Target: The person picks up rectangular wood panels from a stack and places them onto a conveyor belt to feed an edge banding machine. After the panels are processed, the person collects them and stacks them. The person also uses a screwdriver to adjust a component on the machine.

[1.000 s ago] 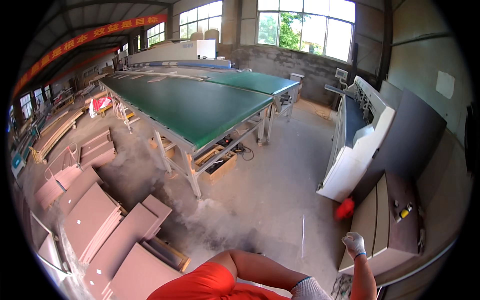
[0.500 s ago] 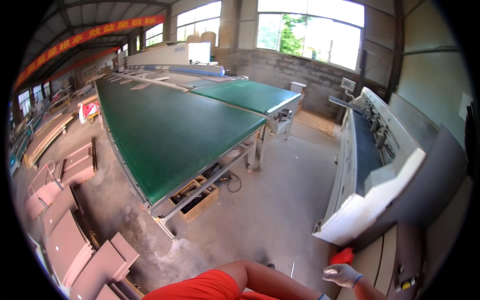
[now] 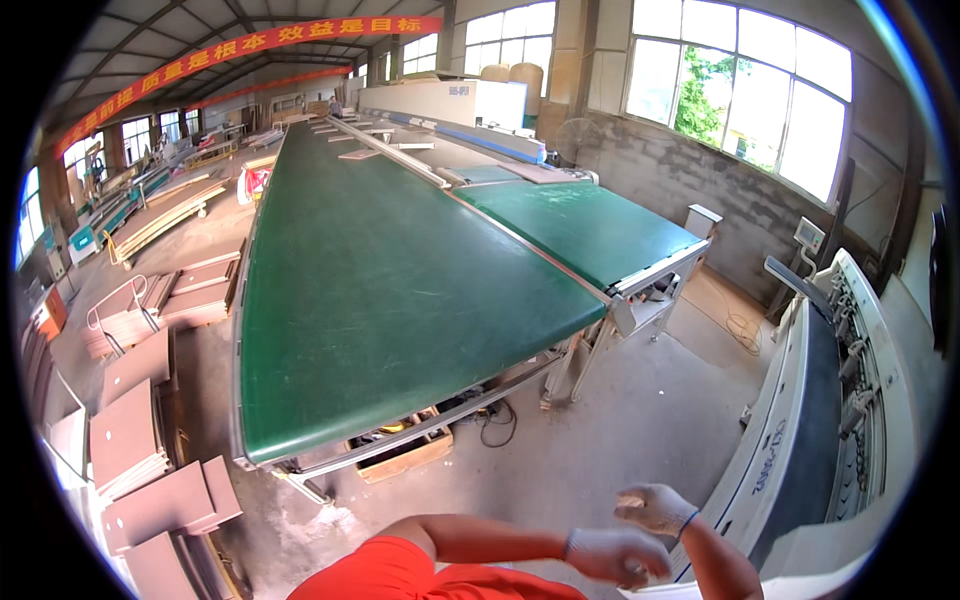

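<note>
Both my hands wear pale gloves and are raised close together at the lower right, beside the long edge-banding-type machine. My left hand (image 3: 618,556) reaches across from the left, its fingers loosely bent and apart. Just above and beyond it is my right hand (image 3: 655,508), with thumb and fingers parted. Nothing shows in either hand. Whether the two gloves touch, I cannot tell. The white machine (image 3: 755,450) with a dark belt is nearest to my right hand.
A long green conveyor table (image 3: 400,300) runs ahead, with a smaller green belt (image 3: 585,225) joined at its right. Beneath it sits a wooden box (image 3: 405,458) of tools; a black cable (image 3: 498,425) lies nearby. Stacks of brown panels (image 3: 160,505) stand at left.
My view has swung left, so the conveyor and machine sit further right. My left glove has come fully into view. My right hand is now beside it, and the red item near it has left view.
</note>
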`<state>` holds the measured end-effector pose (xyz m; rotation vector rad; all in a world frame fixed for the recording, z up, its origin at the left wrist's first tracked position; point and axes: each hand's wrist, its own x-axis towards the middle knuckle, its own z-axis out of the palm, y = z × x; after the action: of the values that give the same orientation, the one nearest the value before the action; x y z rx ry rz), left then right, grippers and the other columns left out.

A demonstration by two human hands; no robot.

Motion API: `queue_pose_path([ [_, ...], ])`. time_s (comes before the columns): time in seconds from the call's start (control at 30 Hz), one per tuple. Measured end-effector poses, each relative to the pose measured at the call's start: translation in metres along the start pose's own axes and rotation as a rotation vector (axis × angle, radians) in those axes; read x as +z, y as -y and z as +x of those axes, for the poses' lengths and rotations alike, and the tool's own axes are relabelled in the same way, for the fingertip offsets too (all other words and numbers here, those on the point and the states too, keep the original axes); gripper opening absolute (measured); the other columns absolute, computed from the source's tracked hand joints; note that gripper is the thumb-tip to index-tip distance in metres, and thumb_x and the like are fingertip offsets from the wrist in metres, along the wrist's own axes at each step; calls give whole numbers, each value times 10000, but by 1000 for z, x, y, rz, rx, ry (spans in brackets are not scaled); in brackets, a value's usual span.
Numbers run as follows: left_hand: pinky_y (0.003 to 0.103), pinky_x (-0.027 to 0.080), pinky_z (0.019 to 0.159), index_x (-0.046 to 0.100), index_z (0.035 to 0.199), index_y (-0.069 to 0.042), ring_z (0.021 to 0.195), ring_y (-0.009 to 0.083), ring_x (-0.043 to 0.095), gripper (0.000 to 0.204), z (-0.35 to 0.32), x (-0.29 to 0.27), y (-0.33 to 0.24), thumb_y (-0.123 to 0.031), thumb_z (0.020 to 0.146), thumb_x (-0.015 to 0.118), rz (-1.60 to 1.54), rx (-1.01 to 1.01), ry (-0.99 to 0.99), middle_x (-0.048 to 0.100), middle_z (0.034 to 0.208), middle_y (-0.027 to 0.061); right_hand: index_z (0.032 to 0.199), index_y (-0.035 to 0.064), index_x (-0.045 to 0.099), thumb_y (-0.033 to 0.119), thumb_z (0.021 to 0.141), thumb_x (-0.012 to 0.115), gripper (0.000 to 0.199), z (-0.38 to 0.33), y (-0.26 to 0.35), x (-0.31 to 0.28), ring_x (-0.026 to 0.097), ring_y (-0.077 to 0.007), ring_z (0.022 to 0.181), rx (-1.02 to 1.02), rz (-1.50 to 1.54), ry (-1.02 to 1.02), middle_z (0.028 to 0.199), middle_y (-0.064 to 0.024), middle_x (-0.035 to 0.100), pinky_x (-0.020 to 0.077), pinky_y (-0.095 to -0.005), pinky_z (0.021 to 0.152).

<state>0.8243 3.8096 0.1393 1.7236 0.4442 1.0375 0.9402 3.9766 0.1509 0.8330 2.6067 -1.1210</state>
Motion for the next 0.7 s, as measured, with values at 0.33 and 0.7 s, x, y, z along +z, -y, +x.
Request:
queue_pose_path([
  [0.33, 305, 603, 729, 725, 1176, 6, 812, 163, 728, 214, -89, -504, 163, -20, 963, 723, -283, -339, -1272, 757, 946, 78, 1256, -48, 739, 279, 918, 850, 483, 200, -233, -121, 753, -246, 1009, 387, 412, -303, 1124, -148, 793, 602, -363, 878],
  [0.7, 324, 577, 595, 759, 994, -55, 612, 128, 692, 149, -199, -809, 283, -192, 994, 699, 652, -579, -2035, 709, 747, 34, 1151, 44, 708, 225, 966, 777, 267, 381, -427, -226, 707, -306, 770, 892, 1004, -371, 860, -115, 699, 590, -480, 657],
])
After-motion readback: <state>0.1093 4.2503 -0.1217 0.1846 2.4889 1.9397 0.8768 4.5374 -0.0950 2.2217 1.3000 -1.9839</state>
